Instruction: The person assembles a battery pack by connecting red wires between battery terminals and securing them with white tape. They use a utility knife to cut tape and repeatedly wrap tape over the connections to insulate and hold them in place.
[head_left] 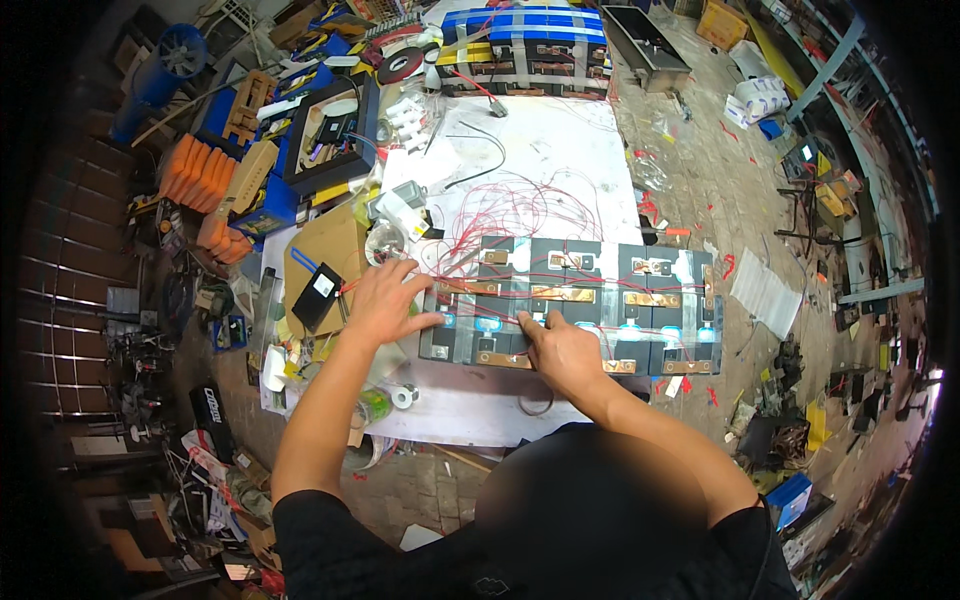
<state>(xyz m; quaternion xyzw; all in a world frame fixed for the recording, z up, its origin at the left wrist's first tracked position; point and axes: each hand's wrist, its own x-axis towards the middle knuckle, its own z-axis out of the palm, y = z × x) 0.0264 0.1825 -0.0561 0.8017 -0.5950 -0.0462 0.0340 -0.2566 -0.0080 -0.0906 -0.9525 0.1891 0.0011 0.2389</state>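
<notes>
A battery pack of black cells with copper busbars lies across the white-topped table, bound with clear tape. Thin red wires run over it and tangle on the tabletop behind. At the pack's left end is my left hand, open, its fingers spread and its thumb reaching to the pack's edge. My right hand rests on the pack's near middle, index finger stretched onto a taped strip with bluish shine and thumb apart from it. Nothing shows in either hand, though the undersides of the fingers are hidden.
Left of the pack, a small black box with blue leads lies on cardboard. Blue-topped battery packs stand at the far end. A tape roll is near the front edge. Orange gloves and an open black case lie farther left.
</notes>
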